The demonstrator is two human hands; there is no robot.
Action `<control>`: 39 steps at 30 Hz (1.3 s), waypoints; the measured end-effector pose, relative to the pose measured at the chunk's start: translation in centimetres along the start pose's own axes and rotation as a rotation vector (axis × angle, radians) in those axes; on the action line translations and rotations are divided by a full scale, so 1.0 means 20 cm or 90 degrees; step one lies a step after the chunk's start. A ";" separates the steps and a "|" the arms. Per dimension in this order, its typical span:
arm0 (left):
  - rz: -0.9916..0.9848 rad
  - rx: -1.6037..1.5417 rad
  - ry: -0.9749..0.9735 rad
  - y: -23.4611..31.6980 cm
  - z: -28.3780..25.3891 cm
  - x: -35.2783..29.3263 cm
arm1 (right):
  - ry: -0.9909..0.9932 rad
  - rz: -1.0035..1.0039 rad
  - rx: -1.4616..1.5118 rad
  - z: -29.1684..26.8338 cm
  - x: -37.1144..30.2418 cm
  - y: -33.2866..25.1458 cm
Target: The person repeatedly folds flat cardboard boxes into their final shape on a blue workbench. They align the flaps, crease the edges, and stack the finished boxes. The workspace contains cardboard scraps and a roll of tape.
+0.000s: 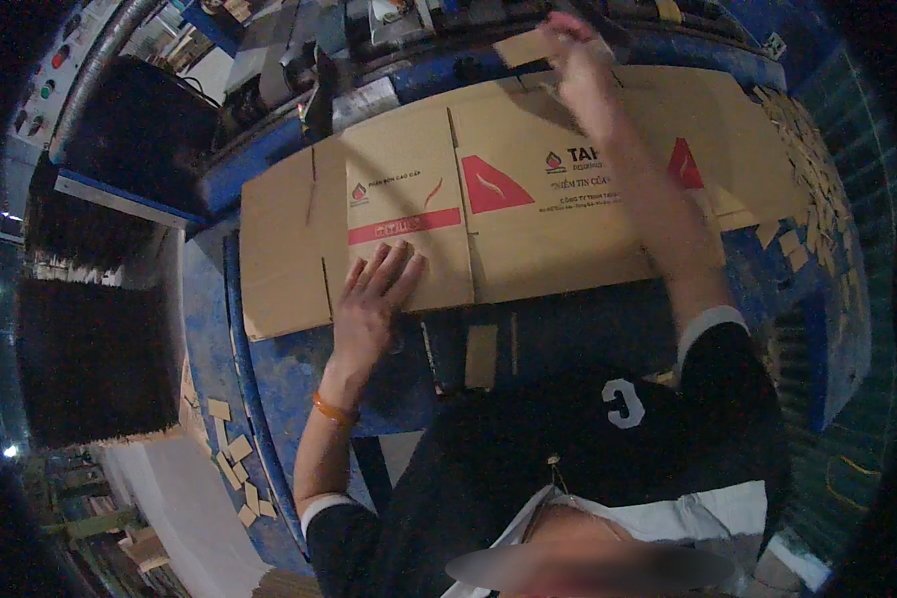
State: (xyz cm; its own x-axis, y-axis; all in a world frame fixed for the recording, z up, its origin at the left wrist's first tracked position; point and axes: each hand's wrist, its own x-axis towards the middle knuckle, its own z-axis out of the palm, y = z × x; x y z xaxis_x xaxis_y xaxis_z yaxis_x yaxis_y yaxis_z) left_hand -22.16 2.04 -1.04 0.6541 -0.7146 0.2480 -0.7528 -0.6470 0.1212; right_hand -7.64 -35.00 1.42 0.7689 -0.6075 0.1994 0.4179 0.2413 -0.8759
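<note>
A flat printed cardboard box blank (pixel 558 239) lies across the blue machine bed, with red panels and dark print on its brown face. My left hand (pixel 374 294) rests on its near edge, left of the middle, fingers stretched out flat over the board. Beyond the blank's far edge, my right hand (pixel 580 65) is raised and somewhat blurred by motion. Its fingers are closed on a small cardboard piece (pixel 524 48), which sticks out to the left. Narrow slots cut the blank between its panels.
Dark machine parts and a metal roller (pixel 364 103) run along the far side. Many cardboard scraps (pixel 812 219) lie at the right, and several more (pixel 234 458) at the left. A control panel with buttons (pixel 48 88) stands far left, above dark stacked material (pixel 95 359).
</note>
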 end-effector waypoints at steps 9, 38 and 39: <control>0.068 0.009 -0.072 -0.02 -0.12 0.04 | -0.266 0.010 -0.905 -1.03 -0.48 -1.09; -0.269 -0.051 0.078 -0.34 0.22 0.28 | -0.087 0.024 -1.032 -1.48 -0.03 -0.18; -0.286 -0.046 0.067 -0.34 0.22 0.29 | -0.104 0.012 -1.113 -1.43 -0.06 -0.21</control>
State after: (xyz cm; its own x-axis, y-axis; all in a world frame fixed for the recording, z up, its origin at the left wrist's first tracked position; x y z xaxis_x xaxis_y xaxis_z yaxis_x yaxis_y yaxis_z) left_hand -12.91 1.03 -4.56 0.9084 -0.3346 0.2508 -0.4021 -0.8637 0.3039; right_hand -24.19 -56.97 -7.64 0.8492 -0.5124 0.1273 -0.4703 -0.8437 -0.2587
